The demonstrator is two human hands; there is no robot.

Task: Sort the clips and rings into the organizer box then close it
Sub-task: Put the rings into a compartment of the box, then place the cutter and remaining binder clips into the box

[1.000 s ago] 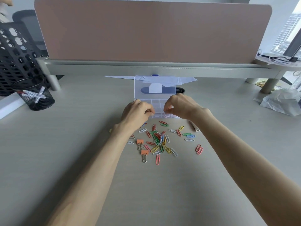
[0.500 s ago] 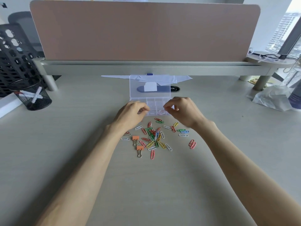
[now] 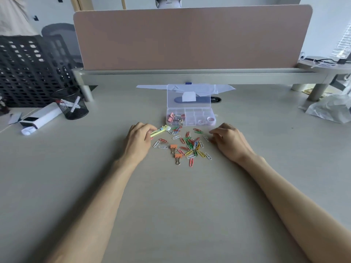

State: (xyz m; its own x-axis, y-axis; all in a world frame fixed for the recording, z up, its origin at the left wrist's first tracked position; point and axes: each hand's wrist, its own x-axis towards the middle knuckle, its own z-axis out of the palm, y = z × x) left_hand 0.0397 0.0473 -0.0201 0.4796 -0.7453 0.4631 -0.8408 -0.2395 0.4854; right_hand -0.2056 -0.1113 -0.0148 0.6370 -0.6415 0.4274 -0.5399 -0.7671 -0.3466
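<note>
The clear organizer box (image 3: 190,123) stands open on the desk with its lid (image 3: 189,95) upright. Pink binder clips (image 3: 173,117) fill a left compartment and pale rings (image 3: 207,119) lie in a right one. In front of the box is a scatter of coloured paper clips (image 3: 190,147) with two orange binder clips (image 3: 175,151) among them. My left hand (image 3: 139,141) is left of the pile, its fingers pinching one end of a small yellow-green cutter-like tool (image 3: 160,130). My right hand (image 3: 229,141) rests right of the pile, fingers loosely curled, tips beside a white paper clip (image 3: 206,138).
A black mesh pen cup (image 3: 71,104) and a white box (image 3: 40,117) stand at the left, with a black crate (image 3: 28,71) behind them. A pink divider panel (image 3: 190,37) closes the back. Crumpled plastic (image 3: 330,109) lies at the right. White paper (image 3: 152,86) lies behind the box.
Both hands have drawn back from the organizer box toward me, uncovering its compartments. The left hand now pinches the yellow-green tool, and the right has come down beside the clip pile.
</note>
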